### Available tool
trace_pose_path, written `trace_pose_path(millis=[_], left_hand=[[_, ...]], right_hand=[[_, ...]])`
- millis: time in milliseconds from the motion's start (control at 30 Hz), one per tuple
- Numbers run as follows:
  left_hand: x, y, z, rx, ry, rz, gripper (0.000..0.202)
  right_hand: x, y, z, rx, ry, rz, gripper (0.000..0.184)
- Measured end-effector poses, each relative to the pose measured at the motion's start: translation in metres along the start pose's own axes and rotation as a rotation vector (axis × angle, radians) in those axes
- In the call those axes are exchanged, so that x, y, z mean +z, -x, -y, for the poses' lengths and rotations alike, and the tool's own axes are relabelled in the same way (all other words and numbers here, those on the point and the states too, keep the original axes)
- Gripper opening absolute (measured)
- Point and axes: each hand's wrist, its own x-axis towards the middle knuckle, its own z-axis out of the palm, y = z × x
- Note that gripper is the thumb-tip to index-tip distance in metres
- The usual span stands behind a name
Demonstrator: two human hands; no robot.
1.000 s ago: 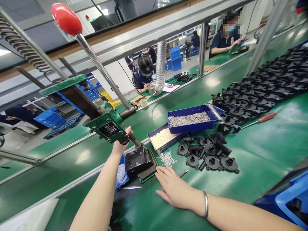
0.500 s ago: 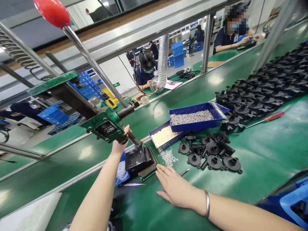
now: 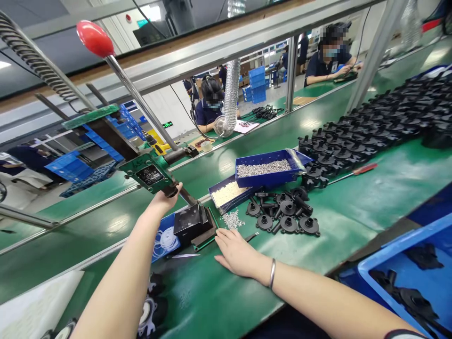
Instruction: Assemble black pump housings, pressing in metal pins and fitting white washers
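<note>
A green hand press (image 3: 150,174) with a steel lever and red knob (image 3: 95,38) stands on the bench. My left hand (image 3: 165,201) reaches under the press head and closes round its column; part of the fingers is hidden there. My right hand (image 3: 237,254) lies palm down and open on the green mat, fingertips at the edge of the press's base plate (image 3: 206,241). Just beyond those fingertips lies a scatter of small white rings (image 3: 232,219). Beside the hand, a pair of tweezers (image 3: 252,237) rests on the mat. A black block (image 3: 190,221) sits on the press base.
Blue bins hold metal pins (image 3: 263,167) and cream-coloured small parts (image 3: 228,193). Black plastic housings (image 3: 287,222) lie nearby, with many more in rows (image 3: 353,136). A red-handled screwdriver (image 3: 365,168) lies right. A blue crate (image 3: 384,249) stands at lower right. Co-workers (image 3: 212,101) sit opposite.
The view has shifted, so the bench things appear farther left and more of the blue crate shows. Both hands keep their places at the press; its lever looks about the same.
</note>
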Motion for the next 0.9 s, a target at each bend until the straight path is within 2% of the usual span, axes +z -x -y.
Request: trace_pose_path(millis=[100, 167, 233, 433, 667, 900], left_hand=[[-0.007, 0.031, -0.006, 0.061, -0.066, 0.266, 0.050], [-0.003, 0.050, -0.009, 0.180, -0.118, 0.470, 0.072], [0.005, 0.062, -0.012, 0.234, -0.142, 0.546, 0.087], [0.022, 0.061, -0.015, 0.148, -0.144, 0.500, 0.077], [0.025, 0.061, -0.016, 0.153, -0.153, 0.498, 0.079], [0.027, 0.063, -0.016, 0.119, -0.150, 0.446, 0.070]], right_hand=[[-0.006, -0.004, -0.007, 0.075, -0.021, -0.043, 0.023], [-0.010, -0.005, -0.014, 0.131, -0.029, -0.064, 0.025], [-0.013, -0.006, -0.021, 0.166, -0.035, -0.071, 0.026], [-0.018, -0.004, -0.027, 0.172, -0.059, -0.046, 0.023], [-0.018, -0.003, -0.025, 0.176, -0.067, -0.028, 0.024], [-0.016, -0.003, -0.022, 0.176, -0.070, 0.010, 0.023]])
